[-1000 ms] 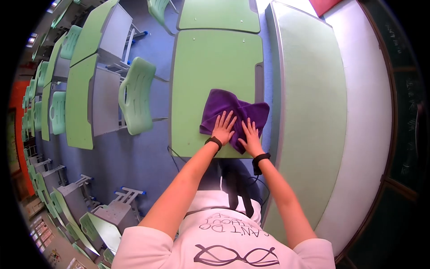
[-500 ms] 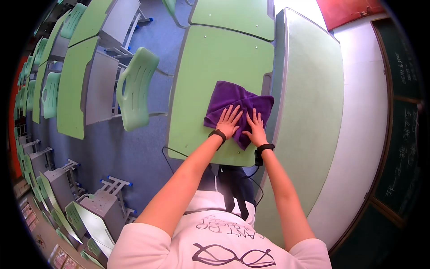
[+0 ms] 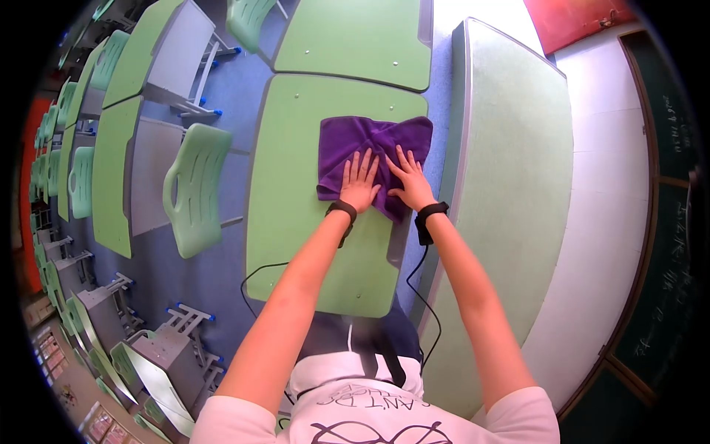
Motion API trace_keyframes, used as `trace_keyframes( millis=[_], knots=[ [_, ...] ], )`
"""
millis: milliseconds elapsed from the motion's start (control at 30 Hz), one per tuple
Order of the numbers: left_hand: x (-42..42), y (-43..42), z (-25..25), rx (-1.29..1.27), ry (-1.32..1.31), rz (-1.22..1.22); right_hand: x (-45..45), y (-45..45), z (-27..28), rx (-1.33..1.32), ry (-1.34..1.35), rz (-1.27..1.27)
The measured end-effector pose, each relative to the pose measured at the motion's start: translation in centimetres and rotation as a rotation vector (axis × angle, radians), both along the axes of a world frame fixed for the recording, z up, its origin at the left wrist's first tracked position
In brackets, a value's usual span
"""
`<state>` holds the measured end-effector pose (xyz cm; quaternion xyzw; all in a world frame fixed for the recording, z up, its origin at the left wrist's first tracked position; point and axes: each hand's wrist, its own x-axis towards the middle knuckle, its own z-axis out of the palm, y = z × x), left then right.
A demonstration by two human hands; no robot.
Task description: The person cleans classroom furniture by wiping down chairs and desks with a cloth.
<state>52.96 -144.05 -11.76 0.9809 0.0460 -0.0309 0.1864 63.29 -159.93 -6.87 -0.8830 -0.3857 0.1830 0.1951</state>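
A crumpled purple cloth (image 3: 346, 137) lies on the green desk (image 3: 288, 163), towards its far right part. My left hand (image 3: 360, 181) rests flat on the cloth with its fingers spread. Just right of it, my right hand (image 3: 411, 180) also presses on the cloth, fingers apart, near the desk's right edge. Both wrists wear black bands, and a thin black cable runs from each. Folds in the cloth gather between the two hands.
Another green desk (image 3: 347, 37) adjoins the far edge. A green chair (image 3: 198, 189) stands on the left, with rows of desks beyond. To the right is a long raised green surface (image 3: 518, 163), then a white strip and a dark chalkboard (image 3: 669, 244).
Both hands and the cloth have moved forward over the desk, away from my body. More of the desk's near part now shows. The camera view has shifted too.
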Motion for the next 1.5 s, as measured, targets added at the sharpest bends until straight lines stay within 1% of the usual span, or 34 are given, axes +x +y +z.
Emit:
trace_keyframes(
  millis=[167, 200, 400, 433, 533, 633, 667, 767, 867, 900, 1000, 1233, 1333, 1400, 1500],
  knots=[
    [6.1, 2.1, -0.4, 0.035, -0.064, 0.019, 6.6, 2.0, -0.9, -0.011, -0.051, 0.041],
    [6.9, 2.3, -0.3, 0.09, -0.128, 0.046, 7.5, 2.4, -0.4, -0.017, -0.045, 0.037],
    [11.6, 4.3, -1.0, 0.099, -0.071, 0.063, 12.4, 4.6, -0.9, 0.02, -0.043, 0.031],
    [11.8, 4.6, -0.1, 0.055, 0.074, 0.05, 12.4, 4.8, -0.3, 0.024, -0.028, 0.019],
    [12.6, 4.7, 0.1, 0.05, 0.136, 0.056, 12.6, 5.0, -0.9, 0.045, -0.022, -0.01],
    [12.3, 4.7, -0.4, 0.051, 0.092, 0.067, 12.2, 4.9, -1.1, 0.036, -0.025, -0.023],
    [12.1, 4.8, 0.0, 0.038, 0.074, 0.066, 11.9, 5.1, -0.4, 0.021, -0.019, -0.03],
    [12.6, 4.9, -0.2, 0.048, 0.111, 0.088, 11.7, 5.4, -1.2, 0.015, -0.038, -0.047],
    [12.5, 4.5, 0.3, 0.049, 0.116, 0.119, 10.1, 5.4, -1.8, -0.005, -0.087, -0.099],
    [12.0, 4.2, 0.8, 0.04, 0.118, 0.13, 9.3, 5.2, -1.3, -0.002, -0.085, -0.112],
    [10.4, 3.4, -0.2, 0.042, 0.086, 0.146, 6.8, 4.4, -2.2, 0.064, -0.165, -0.123],
    [4.3, 1.3, 0.1, 0.044, 0.066, 0.084, -0.4, 2.2, -2.1, 0.078, -0.218, -0.212],
    [1.1, 0.1, -0.5, 0.074, 0.004, 0.081, -3.7, 1.0, -2.3, 0.09, -0.221, -0.232],
    [-1.6, -0.7, -0.4, 0.065, -0.032, 0.067, -6.5, 0.4, -1.8, 0.042, -0.239, -0.245],
    [-6.1, -1.7, 0.2, 0.029, 0.022, 0.049, -10.7, -1.1, -1.6, 0.035, -0.227, -0.228]
  ],
)
